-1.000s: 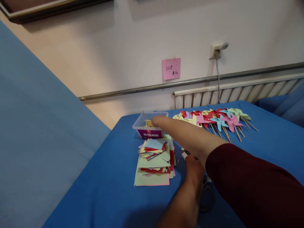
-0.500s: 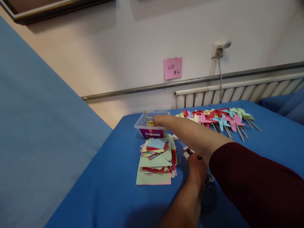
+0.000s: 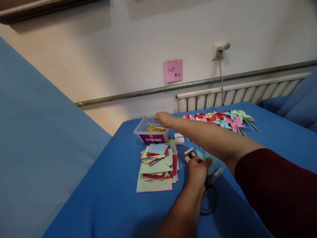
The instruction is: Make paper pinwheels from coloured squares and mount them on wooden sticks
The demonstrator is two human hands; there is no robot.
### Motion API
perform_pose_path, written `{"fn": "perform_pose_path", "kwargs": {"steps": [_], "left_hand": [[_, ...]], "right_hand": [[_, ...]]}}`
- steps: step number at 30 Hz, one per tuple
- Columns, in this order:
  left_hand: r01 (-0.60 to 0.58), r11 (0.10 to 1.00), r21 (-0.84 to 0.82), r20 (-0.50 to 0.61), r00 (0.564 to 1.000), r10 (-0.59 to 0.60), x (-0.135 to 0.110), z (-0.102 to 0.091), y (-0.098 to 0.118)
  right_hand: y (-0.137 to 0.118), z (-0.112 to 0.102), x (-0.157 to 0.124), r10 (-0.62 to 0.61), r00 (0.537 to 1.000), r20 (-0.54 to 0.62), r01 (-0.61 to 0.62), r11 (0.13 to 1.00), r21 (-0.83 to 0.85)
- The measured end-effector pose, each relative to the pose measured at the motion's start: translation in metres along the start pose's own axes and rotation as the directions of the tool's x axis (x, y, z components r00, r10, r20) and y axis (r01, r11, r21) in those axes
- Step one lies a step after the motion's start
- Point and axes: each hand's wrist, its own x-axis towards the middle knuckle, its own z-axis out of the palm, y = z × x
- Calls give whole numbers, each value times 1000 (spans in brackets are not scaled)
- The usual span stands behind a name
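Observation:
My right hand (image 3: 163, 119) is above the clear plastic box (image 3: 151, 138), fingers pinched on a thin wooden stick (image 3: 157, 123). More wooden sticks (image 3: 155, 129) lie inside this box. Lower down, my left hand (image 3: 198, 168) is closed on a light-blue paper pinwheel (image 3: 212, 162), partly covered by my thumb and right forearm. Just beyond the left fingers sits a small open box (image 3: 189, 154) with something dark in it. Scissors (image 3: 210, 188) with dark handles lie on the blue cloth beside my left wrist, blades partly spread.
A stack of coloured paper sheets (image 3: 153, 183) and cut pieces lies before the plastic box. Small white boxes (image 3: 179, 139) stand beside it. Finished pinwheels (image 3: 235, 123) on sticks rest at the back right, partly behind my right arm. A radiator (image 3: 242, 93) runs along the wall.
My right hand has lifted slightly out of the plastic box, with a stick in its fingers. The pinwheel in my left hand and the scissors now show more clearly. The view has shifted slightly right.

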Motion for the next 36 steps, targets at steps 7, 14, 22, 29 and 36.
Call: {"fn": "perform_pose_path", "kwargs": {"steps": [7,14,22,29,36], "left_hand": [[-31,996,89,-55,998,36,-3,1,10],[-68,994,84,-103,992,77,-2,2,15],[-196,968,155,-192,955,224,-2,-3,30],[-269,950,156,-207,932,298,-3,-3,37],[-296,953,69,-188,934,304,-4,2,35]], "right_hand": [[38,-7,-106,306,758,-576,229,702,675],[79,41,-233,629,644,-435,194,415,889],[54,81,-259,533,821,-207,84,246,966],[52,95,-263,438,864,-251,64,397,915],[47,105,-262,394,880,-266,93,406,909]]}}
